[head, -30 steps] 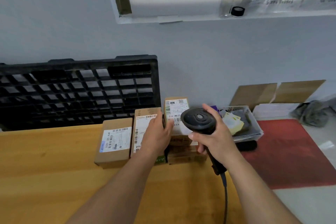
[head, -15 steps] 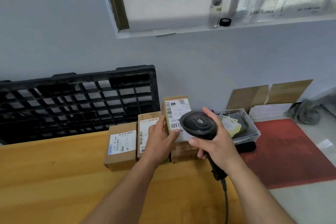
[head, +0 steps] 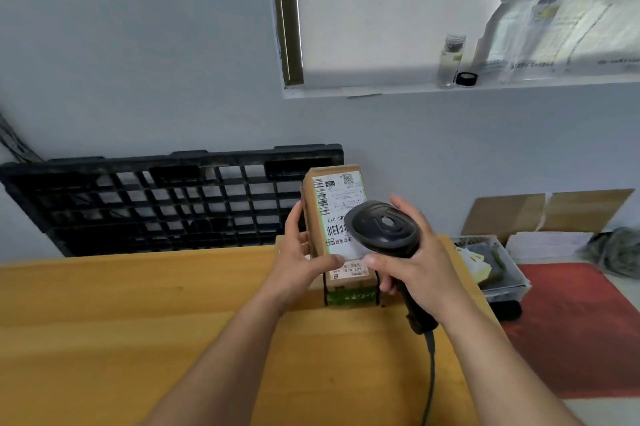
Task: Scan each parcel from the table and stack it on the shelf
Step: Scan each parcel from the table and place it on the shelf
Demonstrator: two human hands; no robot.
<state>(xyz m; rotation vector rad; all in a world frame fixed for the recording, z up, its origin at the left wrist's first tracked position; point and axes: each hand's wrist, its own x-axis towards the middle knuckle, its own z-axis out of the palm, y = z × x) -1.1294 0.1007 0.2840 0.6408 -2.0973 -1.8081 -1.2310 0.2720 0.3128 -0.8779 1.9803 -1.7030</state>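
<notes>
While the left hand (head: 301, 263) grips a tall brown cardboard parcel (head: 332, 204) by its left side, thumb laid across the lower front and fingers curled round the edge, the parcel stands upright over the far edge of the yellow wooden desk (head: 138, 321). Its white printed label faces the person.

The right hand (head: 415, 270) is wrapped round the handle of a black handheld barcode scanner (head: 381, 228), also over the desk's far edge. The scanner's rounded head covers the label's lower right corner, right up against the parcel. A grey cable (head: 431, 366) hangs from the handle down across the desk's right part.

Under the held parcel, on the desk's far edge, sits a smaller brown labelled box (head: 349, 278) on top of a green-fronted box (head: 351, 297). Whether the held parcel touches that stack I cannot tell; thumb and scanner hide its bottom.

Behind the desk a black plastic grid pallet (head: 156, 200) leans on the grey wall. Just off the desk's right edge is a clear plastic bin (head: 498, 273) of yellow and dark bits, and lower down on that side lies a red floor mat (head: 571, 321).
</notes>
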